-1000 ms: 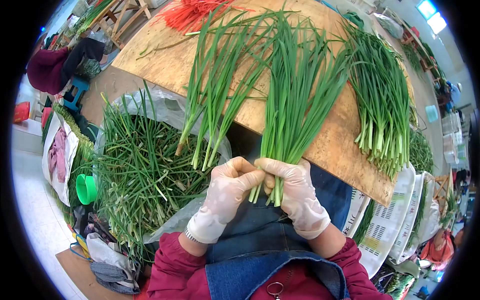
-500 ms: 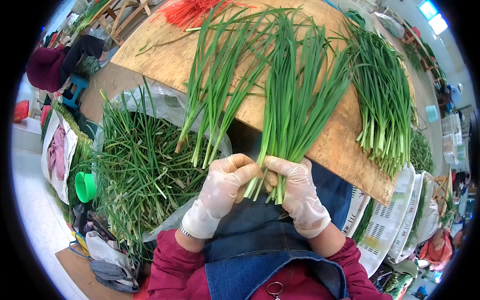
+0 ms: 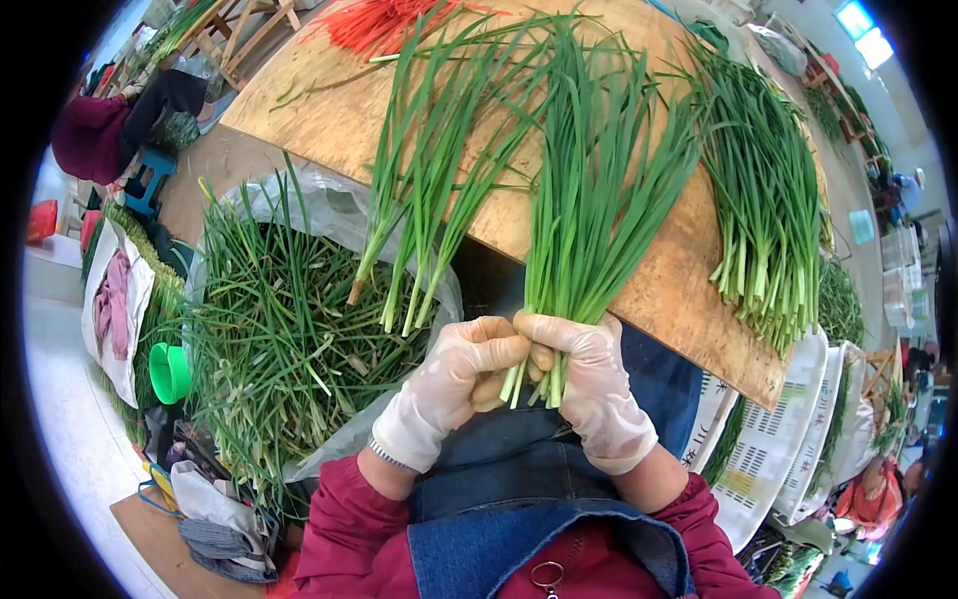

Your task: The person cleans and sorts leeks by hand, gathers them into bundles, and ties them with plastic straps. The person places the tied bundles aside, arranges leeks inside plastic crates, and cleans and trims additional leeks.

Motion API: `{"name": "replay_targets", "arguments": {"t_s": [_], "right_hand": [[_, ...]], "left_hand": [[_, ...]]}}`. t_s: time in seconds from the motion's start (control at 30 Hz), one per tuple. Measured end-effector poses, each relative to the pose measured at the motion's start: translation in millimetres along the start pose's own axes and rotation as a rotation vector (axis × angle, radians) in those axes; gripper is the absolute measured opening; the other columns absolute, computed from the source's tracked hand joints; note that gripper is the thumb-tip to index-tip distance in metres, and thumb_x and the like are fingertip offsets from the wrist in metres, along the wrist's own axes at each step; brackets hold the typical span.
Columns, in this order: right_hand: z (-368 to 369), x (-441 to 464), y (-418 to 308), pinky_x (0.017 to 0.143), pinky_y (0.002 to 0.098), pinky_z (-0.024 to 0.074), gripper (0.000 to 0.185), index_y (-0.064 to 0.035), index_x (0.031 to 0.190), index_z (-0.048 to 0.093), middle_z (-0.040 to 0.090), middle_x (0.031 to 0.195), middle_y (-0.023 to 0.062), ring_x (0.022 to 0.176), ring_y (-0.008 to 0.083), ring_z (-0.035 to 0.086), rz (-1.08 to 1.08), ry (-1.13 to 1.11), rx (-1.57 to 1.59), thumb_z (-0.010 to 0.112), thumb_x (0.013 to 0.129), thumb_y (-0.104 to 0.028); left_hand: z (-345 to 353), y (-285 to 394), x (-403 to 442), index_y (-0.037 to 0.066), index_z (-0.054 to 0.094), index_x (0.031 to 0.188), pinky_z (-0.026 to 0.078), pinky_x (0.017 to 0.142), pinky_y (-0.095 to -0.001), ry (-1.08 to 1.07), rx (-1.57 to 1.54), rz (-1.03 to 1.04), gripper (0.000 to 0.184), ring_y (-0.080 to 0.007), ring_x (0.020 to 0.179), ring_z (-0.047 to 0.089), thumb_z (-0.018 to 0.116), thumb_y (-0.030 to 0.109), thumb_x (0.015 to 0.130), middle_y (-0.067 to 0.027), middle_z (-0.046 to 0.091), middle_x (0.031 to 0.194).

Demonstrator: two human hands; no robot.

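Note:
A bunch of long green stalks [image 3: 589, 220] fans out over the wooden board, its pale ends pointing toward me. My right hand [image 3: 589, 384], in a thin whitish glove, is closed around the lower part of this bunch. My left hand [image 3: 449, 384], gloved too, has thumb and fingers pressed together at the left side of the stalk ends; what they pinch, if anything, is hidden. Left of the bunch, a few loose stalks [image 3: 429, 200] hang over the board's edge. A thicker bunch [image 3: 763, 200] lies at the board's right side.
The wooden board [image 3: 689, 319] slants ahead of me. A clear plastic bag [image 3: 334, 205] full of green trimmings stands at left. Red strips [image 3: 369, 28] lie at the board's far edge. White printed crates [image 3: 778, 439] are at right. Another person [image 3: 95, 135] sits at upper left.
My left hand moved slightly down and left with a stalk pulled aside, then came back beside the bunch. The stalk ends now sit closer together. My right hand has kept its hold.

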State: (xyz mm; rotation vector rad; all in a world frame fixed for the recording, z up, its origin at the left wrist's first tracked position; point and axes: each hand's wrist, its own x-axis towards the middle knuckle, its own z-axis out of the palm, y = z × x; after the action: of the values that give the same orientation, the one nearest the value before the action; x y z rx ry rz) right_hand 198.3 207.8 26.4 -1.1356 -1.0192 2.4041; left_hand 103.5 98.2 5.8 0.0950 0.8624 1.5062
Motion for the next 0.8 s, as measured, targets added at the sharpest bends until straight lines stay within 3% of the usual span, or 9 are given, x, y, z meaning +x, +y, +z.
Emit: {"name": "replay_targets", "arguments": {"t_s": [0.13, 0.37, 0.47, 0.57, 0.73, 0.8], "right_hand": [[0.0, 0.2, 3.4, 0.039, 0.0229, 0.0369, 0.008, 0.0018, 0.075, 0.060, 0.052, 0.053, 0.0032, 0.041, 0.0116, 0.046, -0.013, 0.033, -0.030, 0.067, 0.074, -0.001], [5.4, -0.3, 1.0, 0.042, 0.0233, 0.0386, 0.009, 0.0002, 0.075, 0.061, 0.053, 0.056, 0.0033, 0.043, 0.0117, 0.048, 0.021, 0.052, -0.018, 0.069, 0.073, -0.003], [7.4, -1.8, -0.8, 0.042, 0.0237, 0.0388, 0.011, 0.0000, 0.075, 0.061, 0.054, 0.056, 0.0038, 0.044, 0.0118, 0.048, 0.072, 0.052, -0.010, 0.070, 0.072, -0.005], [3.6, 0.4, -0.8, 0.042, 0.0241, 0.0388, 0.012, 0.0000, 0.075, 0.061, 0.054, 0.056, 0.0041, 0.044, 0.0122, 0.048, 0.103, 0.013, -0.016, 0.071, 0.071, -0.006], [1.0, 0.5, -2.6, 0.041, 0.0249, 0.0374, 0.013, 0.0005, 0.077, 0.062, 0.053, 0.054, 0.0038, 0.042, 0.0128, 0.047, 0.128, 0.045, 0.024, 0.071, 0.070, -0.006], [-2.5, 1.0, -5.3, 0.046, 0.0274, 0.0427, 0.022, 0.0014, 0.092, 0.059, 0.053, 0.059, 0.0040, 0.048, 0.0139, 0.050, 0.128, 0.013, -0.003, 0.068, 0.073, -0.007]], "left_hand": [[16.5, 7.1, -6.2, 0.001, 0.056, 0.080, 0.023, 0.036, -0.0190, 0.266, 0.269, 0.068, 0.015, -0.0042, 0.040, 0.036, 0.066, 0.012, 0.080, -0.0047, 0.056, 0.064], [19.7, -1.5, -15.0, 0.003, 0.054, 0.074, 0.034, 0.043, -0.0196, 0.392, 0.995, 0.536, 0.012, -0.0008, 0.051, 0.043, 0.065, 0.005, 0.079, 0.0027, 0.052, 0.060], [16.4, -4.8, -15.6, 0.002, 0.054, 0.075, 0.035, 0.041, -0.0194, 0.362, 0.964, 0.573, 0.011, -0.0016, 0.049, 0.044, 0.064, 0.003, 0.079, 0.0015, 0.052, 0.060], [20.0, -0.8, -17.7, 0.002, 0.054, 0.077, 0.036, 0.040, -0.0195, 0.339, 0.638, 0.366, 0.009, -0.0034, 0.046, 0.046, 0.063, 0.000, 0.079, -0.0002, 0.053, 0.060], [11.5, -1.4, -40.3, 0.001, 0.054, 0.077, 0.036, 0.038, -0.0203, 0.540, 0.771, 0.520, 0.008, -0.0073, 0.042, 0.047, 0.061, -0.001, 0.078, -0.0032, 0.055, 0.060], [10.0, 7.7, -64.2, 0.002, 0.053, 0.074, 0.036, 0.037, -0.0205, 0.684, 0.713, 0.569, 0.010, -0.0076, 0.041, 0.047, 0.062, 0.000, 0.078, -0.0024, 0.053, 0.057]]}}
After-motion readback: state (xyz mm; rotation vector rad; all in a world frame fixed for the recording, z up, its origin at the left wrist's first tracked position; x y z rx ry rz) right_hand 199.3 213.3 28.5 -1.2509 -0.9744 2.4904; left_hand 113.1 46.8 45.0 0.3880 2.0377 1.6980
